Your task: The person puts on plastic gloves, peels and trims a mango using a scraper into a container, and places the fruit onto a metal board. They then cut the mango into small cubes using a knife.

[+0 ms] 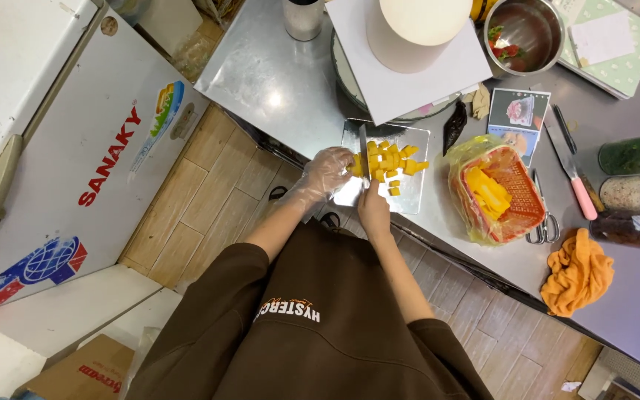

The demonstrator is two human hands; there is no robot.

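Observation:
A small cutting board (413,198) lies near the edge of a steel counter (275,81) and carries several yellow fruit cubes (392,159). My left hand (327,170), in a clear plastic glove, presses on the fruit at the board's left side. My right hand (373,207), bare, grips a knife (364,152) whose blade points away from me and stands in the fruit beside my left fingers.
An orange basket (516,194) of yellow fruit strips in a plastic bag sits right of the board. Behind stand a white cake (412,30) on a square board, a steel bowl (531,33), scissors (541,218), a pink-handled knife (575,181), jars (635,155) and an orange cloth (578,272). A white chest freezer (75,148) stands left.

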